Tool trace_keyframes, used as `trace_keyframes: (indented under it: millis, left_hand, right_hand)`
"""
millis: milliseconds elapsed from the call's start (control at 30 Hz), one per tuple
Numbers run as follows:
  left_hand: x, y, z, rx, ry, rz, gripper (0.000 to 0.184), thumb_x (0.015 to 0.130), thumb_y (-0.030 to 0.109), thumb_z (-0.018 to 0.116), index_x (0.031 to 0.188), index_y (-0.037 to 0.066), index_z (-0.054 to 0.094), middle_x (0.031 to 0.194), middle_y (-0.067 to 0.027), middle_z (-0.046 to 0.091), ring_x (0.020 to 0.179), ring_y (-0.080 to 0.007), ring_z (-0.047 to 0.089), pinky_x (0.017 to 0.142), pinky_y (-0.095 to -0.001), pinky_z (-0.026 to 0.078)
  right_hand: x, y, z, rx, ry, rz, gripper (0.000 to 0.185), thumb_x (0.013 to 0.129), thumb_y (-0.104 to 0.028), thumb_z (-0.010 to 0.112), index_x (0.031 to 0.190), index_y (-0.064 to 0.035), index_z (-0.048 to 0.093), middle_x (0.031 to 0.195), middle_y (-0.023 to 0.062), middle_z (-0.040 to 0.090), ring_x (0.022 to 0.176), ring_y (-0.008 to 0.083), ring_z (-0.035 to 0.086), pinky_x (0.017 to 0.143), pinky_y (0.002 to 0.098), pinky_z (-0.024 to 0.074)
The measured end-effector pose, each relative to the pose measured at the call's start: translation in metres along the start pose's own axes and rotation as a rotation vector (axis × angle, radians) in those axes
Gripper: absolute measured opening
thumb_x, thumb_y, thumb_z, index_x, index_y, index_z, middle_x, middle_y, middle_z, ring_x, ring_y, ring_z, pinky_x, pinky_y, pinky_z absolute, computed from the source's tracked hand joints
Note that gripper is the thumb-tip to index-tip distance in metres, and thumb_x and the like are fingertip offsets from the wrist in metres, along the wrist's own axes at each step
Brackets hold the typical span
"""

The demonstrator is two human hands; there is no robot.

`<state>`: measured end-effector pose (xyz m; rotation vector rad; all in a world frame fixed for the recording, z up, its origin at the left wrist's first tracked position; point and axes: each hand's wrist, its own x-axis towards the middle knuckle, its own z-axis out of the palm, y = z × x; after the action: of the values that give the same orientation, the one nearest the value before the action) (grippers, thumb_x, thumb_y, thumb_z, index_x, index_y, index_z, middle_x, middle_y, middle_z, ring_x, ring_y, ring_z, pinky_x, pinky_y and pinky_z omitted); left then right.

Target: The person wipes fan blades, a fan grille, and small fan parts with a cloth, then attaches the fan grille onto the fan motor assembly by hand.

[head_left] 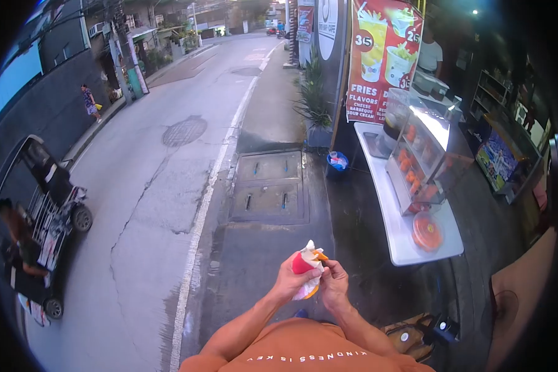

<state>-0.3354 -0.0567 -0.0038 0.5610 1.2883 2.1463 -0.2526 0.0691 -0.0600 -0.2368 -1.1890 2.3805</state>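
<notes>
The hands [285,281] hold a red-and-white wrapper [302,263] and an orange piece [320,255] — food, perhaps — near a white table [397,237].

Between the left hand [288,280] and right hand [335,284], the wrapped snack [302,265] takes up the gap. Forward, passage is open above the pavement and hatch [270,192]; farther on, the bin [337,162] and plant [314,102] narrow it on the right. Rightward, open air extends to the table [398,239]. There, the case [415,170] obstructs a low reach across and the tub [427,231] occupies the near end; a bare strip follows the left edge. Leftward, room is open to the road [136,204], with the tricycle [45,224] well apart.
</notes>
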Motion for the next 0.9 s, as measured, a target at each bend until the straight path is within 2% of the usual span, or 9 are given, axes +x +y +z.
trace_keyframes:
  millis: [367,467,567,600,667,733,800,867,900]
  left_hand:
    - [0.104,-0.041,0.046,-0.085,-0.036,-0.122,0.023,0.096,0.012,0.076,0.116,0.002,0.070,0.104,-0.0044,0.073,0.089,-0.0113,0.069,0.078,-0.0300,0.056]
    - [0.130,-0.052,0.062,-0.077,-0.083,-0.184,0.027,0.096,0.017,0.078,0.117,0.003,0.068,0.100,-0.0039,0.073,0.087,-0.0124,0.070,0.077,-0.0309,0.057]
    - [0.148,-0.062,0.070,-0.242,-0.026,-0.434,0.036,0.098,0.030,0.075,0.122,0.004,0.065,0.096,-0.0039,0.072,0.085,-0.0149,0.072,0.077,-0.0318,0.059]
    - [0.152,-0.059,0.067,-0.295,-0.107,-0.509,0.048,0.102,0.045,0.065,0.129,0.007,0.060,0.103,-0.0066,0.071,0.095,-0.0190,0.072,0.082,-0.0365,0.060]
    - [0.163,-0.076,0.065,-0.617,-0.201,-0.513,0.052,0.105,0.051,0.055,0.134,0.009,0.057,0.118,-0.0093,0.069,0.108,-0.0226,0.069,0.090,-0.0416,0.059]
    - [0.170,-0.066,0.071,-0.816,-0.335,-0.530,0.054,0.107,0.048,0.053,0.144,0.010,0.050,0.131,-0.0093,0.064,0.117,-0.0257,0.066,0.101,-0.0434,0.054]
    - [0.179,-0.081,0.081,-0.680,-0.383,-0.461,0.055,0.106,0.040,0.059,0.149,0.010,0.044,0.133,-0.0086,0.062,0.118,-0.0235,0.065,0.104,-0.0409,0.052]
    - [0.198,-0.088,0.107,-0.299,-0.274,-0.268,0.055,0.104,0.030,0.065,0.150,0.009,0.043,0.135,-0.0081,0.060,0.119,-0.0202,0.063,0.105,-0.0384,0.050]
    - [0.210,-0.083,0.118,-0.262,-0.199,-0.223,0.052,0.103,0.023,0.067,0.148,0.007,0.045,0.133,-0.0076,0.060,0.119,-0.0174,0.061,0.104,-0.0356,0.050]
  right_hand:
    - [0.045,-0.063,-0.050,-0.022,0.121,-0.095,0.039,0.095,-0.029,0.077,0.123,-0.0061,0.064,0.110,0.0061,0.072,0.097,0.0164,0.071,0.087,0.0348,0.0593]
    - [0.048,-0.075,-0.065,0.056,0.174,-0.095,0.038,0.095,-0.021,0.078,0.125,-0.0050,0.062,0.112,0.0086,0.073,0.100,0.0190,0.072,0.087,0.0391,0.0620]
    - [0.053,-0.090,-0.071,0.047,0.173,-0.036,0.035,0.096,-0.015,0.076,0.126,-0.0053,0.061,0.113,0.0084,0.072,0.104,0.0188,0.071,0.087,0.0381,0.0620]
    - [0.056,-0.097,-0.067,0.036,0.189,-0.068,0.034,0.097,-0.012,0.075,0.127,-0.0046,0.061,0.114,0.0085,0.071,0.105,0.0185,0.070,0.087,0.0374,0.0621]
    - [0.071,-0.112,-0.054,0.012,0.230,-0.132,0.032,0.098,-0.007,0.072,0.128,-0.0033,0.061,0.116,0.0086,0.070,0.107,0.0180,0.069,0.087,0.0360,0.0623]
    - [0.089,-0.120,-0.052,-0.143,0.373,-0.203,0.033,0.099,-0.006,0.071,0.129,-0.0006,0.060,0.118,0.0096,0.068,0.107,0.0172,0.068,0.088,0.0344,0.0618]
    - [0.109,-0.115,-0.060,-0.293,0.476,-0.222,0.034,0.100,-0.005,0.069,0.131,0.0034,0.058,0.117,0.0113,0.068,0.110,0.0166,0.067,0.093,0.0316,0.0582]
    - [0.124,-0.115,-0.064,-0.458,0.460,-0.346,0.034,0.102,-0.007,0.068,0.133,0.0045,0.060,0.121,0.0109,0.068,0.111,0.0163,0.067,0.096,0.0305,0.0550]
    - [0.131,-0.117,-0.067,-0.490,0.490,-0.289,0.034,0.102,-0.009,0.067,0.132,0.0048,0.062,0.119,0.0099,0.069,0.110,0.0166,0.066,0.097,0.0303,0.0532]
